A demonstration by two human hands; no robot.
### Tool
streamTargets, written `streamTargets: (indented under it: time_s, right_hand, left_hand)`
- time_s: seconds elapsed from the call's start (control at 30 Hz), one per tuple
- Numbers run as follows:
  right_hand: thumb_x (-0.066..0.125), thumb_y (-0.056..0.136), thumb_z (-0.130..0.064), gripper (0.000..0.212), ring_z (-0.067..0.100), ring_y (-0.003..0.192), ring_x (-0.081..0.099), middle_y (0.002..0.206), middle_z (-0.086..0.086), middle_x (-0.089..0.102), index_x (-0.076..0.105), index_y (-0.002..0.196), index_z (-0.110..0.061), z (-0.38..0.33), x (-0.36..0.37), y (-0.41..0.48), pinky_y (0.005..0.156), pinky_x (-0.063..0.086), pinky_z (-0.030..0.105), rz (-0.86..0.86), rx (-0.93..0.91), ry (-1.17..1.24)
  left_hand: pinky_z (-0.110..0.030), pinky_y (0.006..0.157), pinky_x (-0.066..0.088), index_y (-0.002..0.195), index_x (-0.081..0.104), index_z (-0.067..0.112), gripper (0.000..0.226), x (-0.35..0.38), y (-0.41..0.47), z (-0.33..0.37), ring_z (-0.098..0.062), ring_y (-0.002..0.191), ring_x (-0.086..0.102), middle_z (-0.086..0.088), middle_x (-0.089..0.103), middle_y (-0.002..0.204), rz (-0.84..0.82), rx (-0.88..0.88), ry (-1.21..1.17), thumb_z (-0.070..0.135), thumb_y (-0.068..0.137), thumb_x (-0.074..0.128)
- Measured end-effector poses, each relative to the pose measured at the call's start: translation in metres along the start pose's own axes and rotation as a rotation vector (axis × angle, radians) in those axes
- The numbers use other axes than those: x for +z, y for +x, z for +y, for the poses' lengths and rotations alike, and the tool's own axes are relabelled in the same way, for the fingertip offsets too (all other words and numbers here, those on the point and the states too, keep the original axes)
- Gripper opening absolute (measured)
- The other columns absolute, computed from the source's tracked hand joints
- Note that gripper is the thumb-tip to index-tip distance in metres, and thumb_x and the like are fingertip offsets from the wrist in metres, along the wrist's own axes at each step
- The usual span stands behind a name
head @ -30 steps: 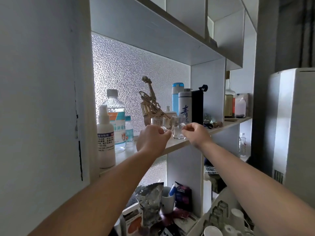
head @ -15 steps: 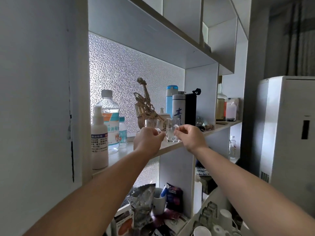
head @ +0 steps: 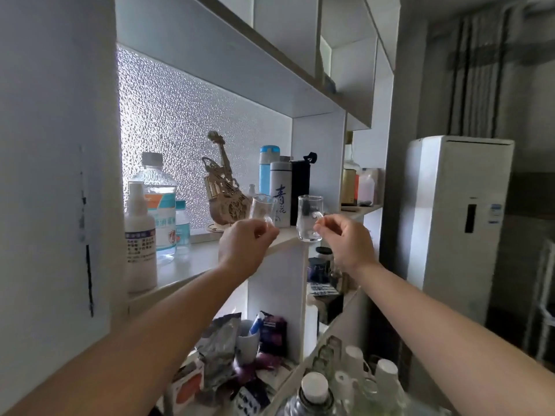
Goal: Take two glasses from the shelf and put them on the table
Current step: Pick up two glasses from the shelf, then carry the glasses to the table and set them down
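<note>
Two small clear glasses with handles are lifted just in front of the white shelf [head: 192, 265]. My left hand [head: 244, 247] grips the left glass [head: 262, 208] from below, its lower half hidden by my fingers. My right hand [head: 345, 244] pinches the handle of the right glass [head: 307, 219], which hangs at the shelf's front edge, upright. No table is in view.
On the shelf stand a white spray bottle [head: 139, 235], a clear water bottle [head: 157, 202], a wooden violin model [head: 223, 187] and flasks [head: 280, 190]. Below lie packets and white cups [head: 354, 360]. A tall white air conditioner [head: 456, 220] stands at the right.
Both hands have lifted the glasses off the shelf and pulled them towards me, the right glass moving rightward past the shelf edge. The view has swung to the right.
</note>
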State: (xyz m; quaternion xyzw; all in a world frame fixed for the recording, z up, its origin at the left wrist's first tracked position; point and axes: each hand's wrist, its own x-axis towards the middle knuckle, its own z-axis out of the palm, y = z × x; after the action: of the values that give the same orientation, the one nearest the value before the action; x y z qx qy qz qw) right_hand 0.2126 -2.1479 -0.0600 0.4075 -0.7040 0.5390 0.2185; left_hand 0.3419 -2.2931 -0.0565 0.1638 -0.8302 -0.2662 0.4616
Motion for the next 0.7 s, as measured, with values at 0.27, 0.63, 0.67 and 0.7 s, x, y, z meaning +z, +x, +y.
streamTargets:
  time_s: [0.27,0.63,0.67,0.7]
  right_hand:
    - [0.065,0.084,-0.024,0.009,0.011,0.069,0.061,0.072,-0.006,0.067,0.066,0.080,-0.016,0.021,-0.084,-0.033,0.067,0.048,0.022,0.164,0.068,-0.130]
    - [0.062,0.086,-0.027,0.008,-0.001,0.067,0.058,0.070,-0.012,0.065,0.065,0.080,-0.023,0.034,-0.256,-0.140,0.057,0.041,0.008,0.357,0.133,-0.412]
    - [0.062,0.086,-0.028,0.008,-0.002,0.067,0.058,0.069,-0.012,0.064,0.064,0.079,-0.025,0.034,-0.275,-0.153,0.057,0.041,0.008,0.375,0.143,-0.444]
    - [0.062,0.086,-0.029,0.009,-0.002,0.067,0.058,0.068,-0.013,0.064,0.063,0.078,-0.027,0.033,-0.293,-0.167,0.056,0.041,0.008,0.389,0.155,-0.471]
  left_hand:
    - [-0.015,0.041,0.032,0.059,0.066,0.022,0.028,0.052,-0.018,0.054,0.000,0.043,0.049,0.007,0.062,0.054,-0.156,0.115,-0.186,0.036,0.083,0.066]
    - [-0.026,0.050,0.045,0.070,0.072,0.025,0.020,0.161,-0.097,0.170,-0.007,0.050,0.056,0.006,0.065,0.056,-0.401,0.201,-0.472,0.041,0.081,0.066]
    - [-0.026,0.051,0.047,0.071,0.072,0.025,0.020,0.167,-0.110,0.185,-0.006,0.051,0.058,0.003,0.067,0.059,-0.431,0.211,-0.500,0.041,0.081,0.067]
    - [-0.023,0.050,0.048,0.071,0.072,0.024,0.020,0.173,-0.124,0.199,-0.005,0.050,0.058,0.001,0.068,0.061,-0.467,0.224,-0.529,0.040,0.082,0.066]
